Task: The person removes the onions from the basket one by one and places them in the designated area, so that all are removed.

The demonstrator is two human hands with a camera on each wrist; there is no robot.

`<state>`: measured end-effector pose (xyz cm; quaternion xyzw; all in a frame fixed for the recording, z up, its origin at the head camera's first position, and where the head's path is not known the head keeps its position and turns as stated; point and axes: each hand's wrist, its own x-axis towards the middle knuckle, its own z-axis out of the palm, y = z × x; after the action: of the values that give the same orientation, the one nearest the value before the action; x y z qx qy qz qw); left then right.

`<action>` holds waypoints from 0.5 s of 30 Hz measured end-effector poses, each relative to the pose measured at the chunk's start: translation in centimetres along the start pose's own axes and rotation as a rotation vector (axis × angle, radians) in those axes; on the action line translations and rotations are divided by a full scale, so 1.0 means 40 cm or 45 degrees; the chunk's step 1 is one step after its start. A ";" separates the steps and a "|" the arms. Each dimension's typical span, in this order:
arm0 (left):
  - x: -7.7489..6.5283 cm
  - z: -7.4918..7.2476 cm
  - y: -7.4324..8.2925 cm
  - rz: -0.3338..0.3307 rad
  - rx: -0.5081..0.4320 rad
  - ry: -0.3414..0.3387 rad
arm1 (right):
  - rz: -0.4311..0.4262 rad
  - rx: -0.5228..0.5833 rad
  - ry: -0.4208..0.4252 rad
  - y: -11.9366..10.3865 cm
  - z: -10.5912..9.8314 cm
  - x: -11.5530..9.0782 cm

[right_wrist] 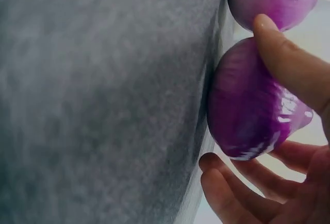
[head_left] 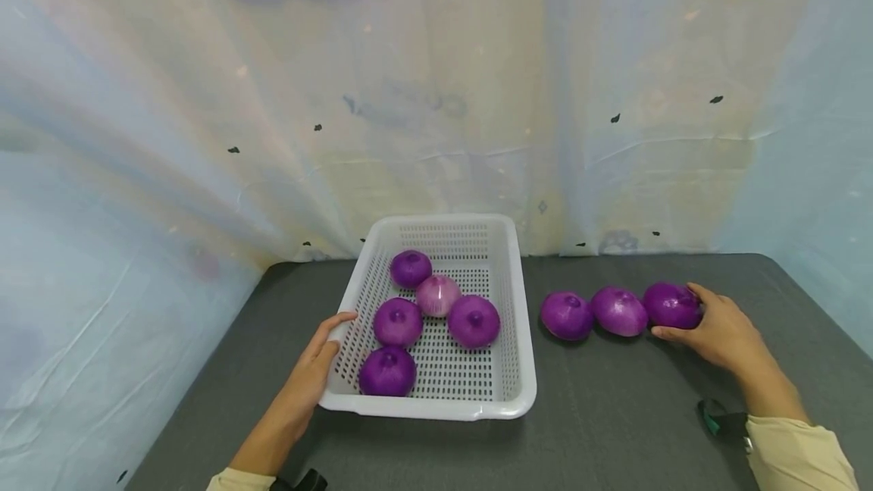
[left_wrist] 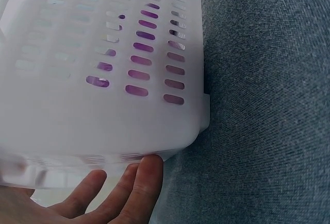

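Note:
My left hand [head_left: 310,373] holds the left side of a white slotted plastic basket [head_left: 505,409], a finger overlapping its rim. In the left wrist view, several fingertips [left_wrist: 149,170] lie at the basket's outer wall. Inside the basket sit several glossy purple onions [head_left: 474,322], one of them paler [head_left: 439,296]. To the right, my right hand [head_left: 730,333] grips the rightmost onion [head_left: 671,305] of a row of three on the table. Its thumb lies along one side of that onion [right_wrist: 247,105] and the fingers bend around the other. The middle onion [head_left: 619,312] sits right beside it.
The leftmost onion of the row [head_left: 567,317] stands a short way right of the basket. A dark grey cloth-like surface covers the table [head_left: 600,415]. Behind it hangs a pale patterned curtain [head_left: 436,97], which also runs along both sides.

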<state>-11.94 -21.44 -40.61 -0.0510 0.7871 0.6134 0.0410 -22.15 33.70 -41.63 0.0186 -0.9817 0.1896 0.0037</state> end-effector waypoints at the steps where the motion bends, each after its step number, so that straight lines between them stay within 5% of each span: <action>1: 0.000 0.000 0.001 0.001 0.002 0.001 | -0.004 -0.004 0.000 0.002 -0.001 -0.001; 10: -0.004 0.002 0.006 0.021 0.001 -0.012 | -0.046 -0.007 -0.015 0.013 -0.016 -0.012; 15: -0.004 0.001 0.007 0.008 0.006 -0.005 | -0.108 0.036 0.063 -0.038 -0.053 -0.025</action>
<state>-11.82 -21.31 -40.35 -0.0472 0.7885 0.6118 0.0406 -21.10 33.13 -39.11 0.0556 -0.9768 0.2036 0.0358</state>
